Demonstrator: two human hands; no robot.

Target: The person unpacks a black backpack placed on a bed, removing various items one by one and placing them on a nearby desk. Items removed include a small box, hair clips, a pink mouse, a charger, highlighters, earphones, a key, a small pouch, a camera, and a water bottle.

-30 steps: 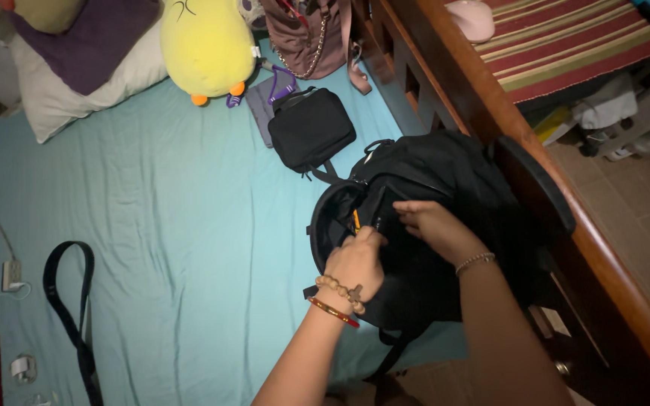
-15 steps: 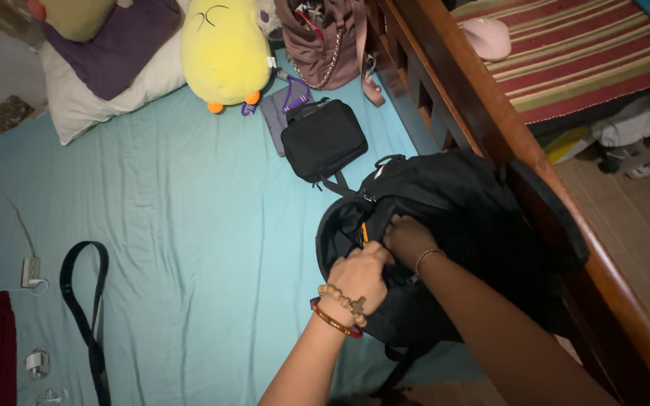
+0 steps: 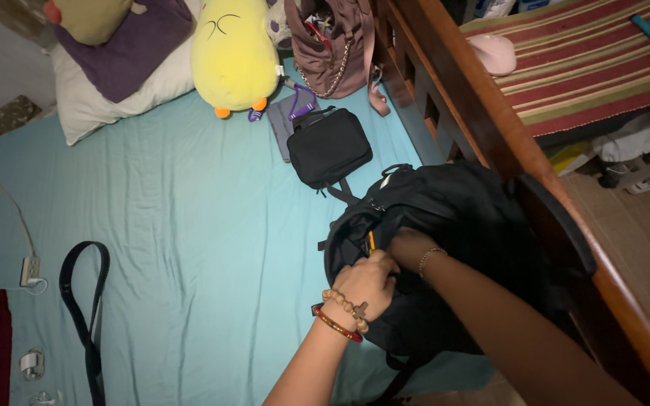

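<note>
A black backpack [image 3: 460, 225] lies on the teal bedsheet [image 3: 189, 225] against the wooden bed frame, its front pocket gaping open. My left hand [image 3: 366, 282], with a bead bracelet and a red bangle at the wrist, is closed on the edge of that pocket. My right hand [image 3: 404, 244] reaches down into the pocket; its fingers are hidden inside, only the knuckles and a thin wrist chain show. An orange pencil-like thing [image 3: 371, 240] sticks up inside the pocket beside my hands.
A small black pouch [image 3: 330, 146] lies beyond the backpack, with a brown handbag [image 3: 332, 37], yellow plush toy [image 3: 235, 53] and pillows [image 3: 114, 68] at the head. A black strap [image 3: 84, 316] and a charger [image 3: 30, 269] lie left. The wooden frame [image 3: 475, 120] borders the right.
My right hand has gone from resting on the pocket's rim to deep inside it. The left hand keeps its hold. The view has shifted slightly.
</note>
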